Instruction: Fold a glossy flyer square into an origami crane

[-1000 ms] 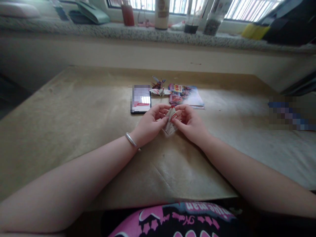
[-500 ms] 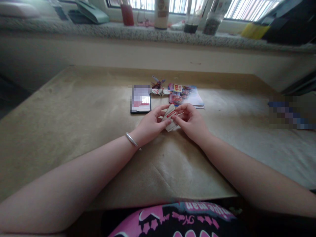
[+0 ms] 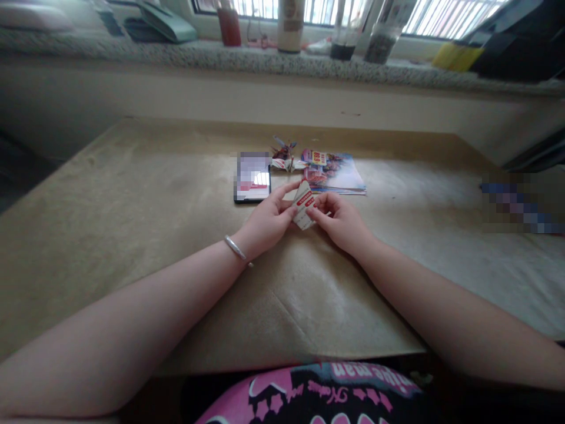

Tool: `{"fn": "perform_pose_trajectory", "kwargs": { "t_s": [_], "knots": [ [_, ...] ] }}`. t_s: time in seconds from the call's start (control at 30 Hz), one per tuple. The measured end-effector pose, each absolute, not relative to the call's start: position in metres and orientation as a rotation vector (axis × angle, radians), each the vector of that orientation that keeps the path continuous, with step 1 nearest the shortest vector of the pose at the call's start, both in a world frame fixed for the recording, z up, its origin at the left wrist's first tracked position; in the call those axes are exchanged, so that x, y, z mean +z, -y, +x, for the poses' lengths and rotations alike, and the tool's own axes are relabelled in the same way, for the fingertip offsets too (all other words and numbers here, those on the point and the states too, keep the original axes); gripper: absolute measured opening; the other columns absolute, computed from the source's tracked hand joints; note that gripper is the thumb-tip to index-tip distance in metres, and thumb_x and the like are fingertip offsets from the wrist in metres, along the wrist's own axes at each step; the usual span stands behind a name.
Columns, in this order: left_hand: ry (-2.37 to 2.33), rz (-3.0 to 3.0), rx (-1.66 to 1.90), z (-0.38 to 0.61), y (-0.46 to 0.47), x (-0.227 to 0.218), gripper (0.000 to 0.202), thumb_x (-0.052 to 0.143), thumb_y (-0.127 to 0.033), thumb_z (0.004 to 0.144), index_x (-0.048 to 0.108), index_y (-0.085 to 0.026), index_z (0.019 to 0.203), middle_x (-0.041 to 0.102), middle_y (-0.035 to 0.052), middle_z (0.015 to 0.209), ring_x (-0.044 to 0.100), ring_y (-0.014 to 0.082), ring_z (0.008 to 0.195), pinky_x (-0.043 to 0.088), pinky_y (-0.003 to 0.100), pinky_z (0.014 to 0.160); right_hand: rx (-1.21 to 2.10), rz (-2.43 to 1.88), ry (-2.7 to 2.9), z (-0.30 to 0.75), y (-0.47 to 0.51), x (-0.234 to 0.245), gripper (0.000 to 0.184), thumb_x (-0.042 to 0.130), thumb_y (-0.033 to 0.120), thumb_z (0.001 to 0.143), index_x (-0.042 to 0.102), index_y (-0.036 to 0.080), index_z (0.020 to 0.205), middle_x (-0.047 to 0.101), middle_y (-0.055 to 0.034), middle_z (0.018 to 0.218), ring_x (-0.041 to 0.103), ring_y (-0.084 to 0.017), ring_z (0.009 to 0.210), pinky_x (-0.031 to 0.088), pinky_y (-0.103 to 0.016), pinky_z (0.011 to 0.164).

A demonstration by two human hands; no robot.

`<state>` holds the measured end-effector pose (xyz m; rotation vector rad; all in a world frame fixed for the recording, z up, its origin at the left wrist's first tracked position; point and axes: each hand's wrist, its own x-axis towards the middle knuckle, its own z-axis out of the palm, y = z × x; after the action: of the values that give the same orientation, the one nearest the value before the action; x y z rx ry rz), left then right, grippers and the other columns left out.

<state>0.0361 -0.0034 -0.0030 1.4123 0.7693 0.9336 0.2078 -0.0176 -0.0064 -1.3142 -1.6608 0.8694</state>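
Between my hands, just above the middle of the table, is a small folded piece of white paper with red printed labels. My left hand pinches its left side between thumb and fingers. From the right, my right hand grips the paper's other edge, its thumb on the printed face. Behind my left hand lies a phone or tablet with a dark edge and a blurred screen. Past my right hand is a stack of colourful printed leaflets. A folded paper piece lies between the screen and the leaflets.
The table has a tan cover. A blurred blue strip lies at its right side. Behind it, a granite windowsill carries a red jar, a bottle, other jars and a yellow and black item.
The folded paper has tilted so that more of its printed face shows. My right hand has shifted slightly down, and its fingers have moved along the paper's edge.
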Motion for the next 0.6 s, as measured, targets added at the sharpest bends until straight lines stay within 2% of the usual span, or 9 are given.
{"fn": "perform_pose_trajectory", "kwargs": {
  "t_s": [0.2,0.37,0.47,0.6],
  "knots": [
    [-0.904,1.746,0.904,0.0344,0.0,-0.0064,0.057,0.045,-0.011,0.087,0.036,-0.012,0.143,0.067,0.0109,0.114,0.065,0.0182,0.098,0.051,0.035,0.09,0.877,-1.293,1.701,0.21,0.0151,-0.0112,0.016,0.058,0.037,0.083,0.052,0.022,0.084,0.049,0.0057,0.064,0.042,-0.011,0.056,0.033,-0.026,0.054],
    [-1.007,2.02,0.858,0.0327,-0.0009,-0.0026,0.052,0.044,-0.014,0.088,0.042,-0.013,0.14,0.058,0.0117,0.13,0.058,0.0216,0.114,0.046,0.038,0.1,0.78,-1.349,1.798,0.211,0.0139,-0.0098,0.018,0.05,0.04,0.087,0.051,0.022,0.083,0.052,0.0043,0.065,0.046,-0.012,0.059,0.035,-0.027,0.057],
    [-1.135,2.222,0.775,0.032,0.0,0.0016,0.047,0.046,-0.016,0.088,0.048,-0.01,0.135,0.059,0.0139,0.129,0.056,0.023,0.115,0.043,0.039,0.102,0.687,-1.44,1.867,0.2107,0.0126,-0.0076,0.017,0.05,0.037,0.087,0.052,0.022,0.08,0.055,0.0028,0.068,0.05,-0.013,0.063,0.037,-0.028,0.061],
    [-1.236,2.303,0.728,0.0325,0.003,0.0035,0.053,0.05,-0.017,0.088,0.041,-0.01,0.139,0.066,0.0131,0.112,0.061,0.0204,0.099,0.047,0.038,0.094,0.616,-1.539,1.878,0.2107,0.0111,-0.0075,0.016,0.053,0.037,0.085,0.053,0.022,0.08,0.058,0.0019,0.068,0.052,-0.014,0.061,0.037,-0.027,0.058]
  ]
}}
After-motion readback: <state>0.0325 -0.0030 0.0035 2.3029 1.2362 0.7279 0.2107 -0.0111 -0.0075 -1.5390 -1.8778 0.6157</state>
